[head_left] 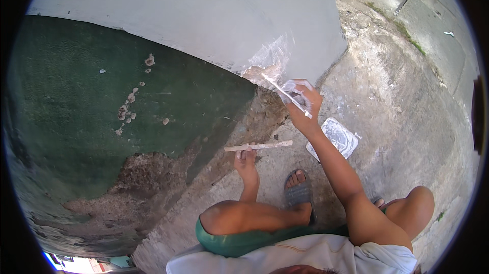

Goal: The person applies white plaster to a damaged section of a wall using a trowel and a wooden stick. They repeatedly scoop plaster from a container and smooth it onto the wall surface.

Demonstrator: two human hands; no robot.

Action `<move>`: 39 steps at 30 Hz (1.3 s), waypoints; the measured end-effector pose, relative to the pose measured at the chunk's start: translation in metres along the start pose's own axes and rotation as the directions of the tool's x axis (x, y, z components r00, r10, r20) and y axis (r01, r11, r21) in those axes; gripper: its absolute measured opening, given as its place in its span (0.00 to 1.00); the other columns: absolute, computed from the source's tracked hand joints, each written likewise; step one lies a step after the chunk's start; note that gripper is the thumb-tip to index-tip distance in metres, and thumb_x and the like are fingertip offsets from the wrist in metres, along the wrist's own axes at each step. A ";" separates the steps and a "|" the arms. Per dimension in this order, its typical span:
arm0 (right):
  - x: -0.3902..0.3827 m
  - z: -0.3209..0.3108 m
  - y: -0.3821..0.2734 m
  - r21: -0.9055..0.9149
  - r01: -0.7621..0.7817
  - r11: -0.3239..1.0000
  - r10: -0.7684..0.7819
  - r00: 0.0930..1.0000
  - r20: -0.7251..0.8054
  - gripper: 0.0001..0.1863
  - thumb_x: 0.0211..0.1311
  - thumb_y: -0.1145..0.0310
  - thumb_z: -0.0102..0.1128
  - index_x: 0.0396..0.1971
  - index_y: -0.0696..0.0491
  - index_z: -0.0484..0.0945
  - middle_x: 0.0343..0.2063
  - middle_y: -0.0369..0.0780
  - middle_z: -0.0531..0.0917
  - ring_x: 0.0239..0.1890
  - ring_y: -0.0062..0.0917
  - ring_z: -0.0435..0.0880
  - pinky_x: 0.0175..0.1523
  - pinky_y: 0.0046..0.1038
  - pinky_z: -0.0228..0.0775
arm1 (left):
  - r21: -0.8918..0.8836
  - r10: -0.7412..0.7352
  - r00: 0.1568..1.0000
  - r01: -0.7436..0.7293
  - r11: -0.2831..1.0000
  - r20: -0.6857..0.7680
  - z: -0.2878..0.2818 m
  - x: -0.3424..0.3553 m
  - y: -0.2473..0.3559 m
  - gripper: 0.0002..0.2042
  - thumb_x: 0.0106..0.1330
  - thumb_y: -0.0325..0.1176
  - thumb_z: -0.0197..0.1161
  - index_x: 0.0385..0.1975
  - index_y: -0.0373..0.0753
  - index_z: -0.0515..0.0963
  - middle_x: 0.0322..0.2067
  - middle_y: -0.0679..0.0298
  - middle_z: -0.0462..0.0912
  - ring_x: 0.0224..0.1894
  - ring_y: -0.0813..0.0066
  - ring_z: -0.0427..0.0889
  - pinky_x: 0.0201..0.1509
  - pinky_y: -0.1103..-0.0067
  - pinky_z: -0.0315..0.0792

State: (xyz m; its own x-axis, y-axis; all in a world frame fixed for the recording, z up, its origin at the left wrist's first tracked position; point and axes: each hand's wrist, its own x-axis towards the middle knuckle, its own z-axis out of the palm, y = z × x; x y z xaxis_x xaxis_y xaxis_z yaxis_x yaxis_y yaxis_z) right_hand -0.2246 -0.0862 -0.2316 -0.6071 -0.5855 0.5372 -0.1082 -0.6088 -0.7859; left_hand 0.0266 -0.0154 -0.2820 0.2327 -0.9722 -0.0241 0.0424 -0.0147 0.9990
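Note:
My right hand point(304, 101), its fingers smeared with white paste, grips a long thin white-coated tool point(285, 94), seen nearly edge-on; it looks like a flat spreader. The tool's far end meets a rough pinkish patch point(261, 73) at the lower edge of the light grey wall point(204, 14). White paste point(275, 52) is smeared over and above that patch. Lower and to the left, my left hand point(246, 158) is closed on a narrow flat wooden strip point(259, 146), held roughly level. Part of the left hand's fingers is hidden behind the strip.
A white square lid or tray point(333, 139) with paste on it lies on the concrete ground point(387, 121) beside my right forearm. On the left is a dark green wall section point(76, 95) with chipped spots. My sandalled foot point(298, 190) stands close below the strip.

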 end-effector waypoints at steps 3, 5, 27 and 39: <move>0.003 0.004 -0.002 0.033 -0.094 0.995 0.093 0.995 0.047 0.11 0.41 0.82 0.59 0.30 0.62 0.76 0.31 0.43 0.79 0.31 0.24 0.80 0.37 0.23 0.72 | -0.001 0.000 1.000 0.000 1.000 0.020 0.003 0.002 -0.001 0.10 0.68 0.28 0.59 0.44 0.29 0.71 0.44 0.50 0.79 0.48 0.67 0.79 0.53 0.73 0.76; 0.005 0.005 -0.003 0.121 -0.190 0.974 0.199 0.978 -0.064 0.11 0.41 0.81 0.61 0.30 0.62 0.76 0.31 0.43 0.80 0.31 0.26 0.81 0.37 0.24 0.72 | -0.011 0.019 0.999 -0.019 1.000 0.031 0.004 0.004 0.000 0.11 0.68 0.28 0.58 0.45 0.29 0.71 0.44 0.51 0.79 0.48 0.67 0.79 0.53 0.73 0.76; -0.008 0.021 -0.014 -0.302 0.334 0.893 -0.380 0.919 -0.107 0.07 0.39 0.68 0.65 0.23 0.51 0.80 0.28 0.39 0.78 0.34 0.34 0.81 0.30 0.31 0.72 | -0.046 0.050 0.998 -0.049 0.998 0.024 0.002 0.004 0.006 0.10 0.67 0.26 0.58 0.44 0.29 0.70 0.43 0.51 0.79 0.47 0.67 0.79 0.52 0.73 0.77; -0.001 0.033 -0.031 -0.068 0.127 0.990 -0.125 0.992 0.033 0.10 0.43 0.72 0.66 0.28 0.56 0.77 0.26 0.42 0.77 0.28 0.35 0.79 0.30 0.29 0.70 | -0.030 0.035 0.999 -0.035 0.999 0.005 0.004 0.004 0.006 0.12 0.67 0.27 0.59 0.46 0.29 0.70 0.44 0.51 0.79 0.47 0.67 0.79 0.54 0.73 0.76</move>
State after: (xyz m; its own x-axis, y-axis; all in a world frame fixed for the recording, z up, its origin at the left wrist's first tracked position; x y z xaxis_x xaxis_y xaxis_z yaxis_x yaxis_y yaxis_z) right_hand -0.1949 -0.0845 -0.1977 -0.5628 -0.5221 0.6408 -0.2374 -0.6405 -0.7303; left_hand 0.0234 -0.0199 -0.2759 0.2288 -0.9734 0.0109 0.0639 0.0262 0.9976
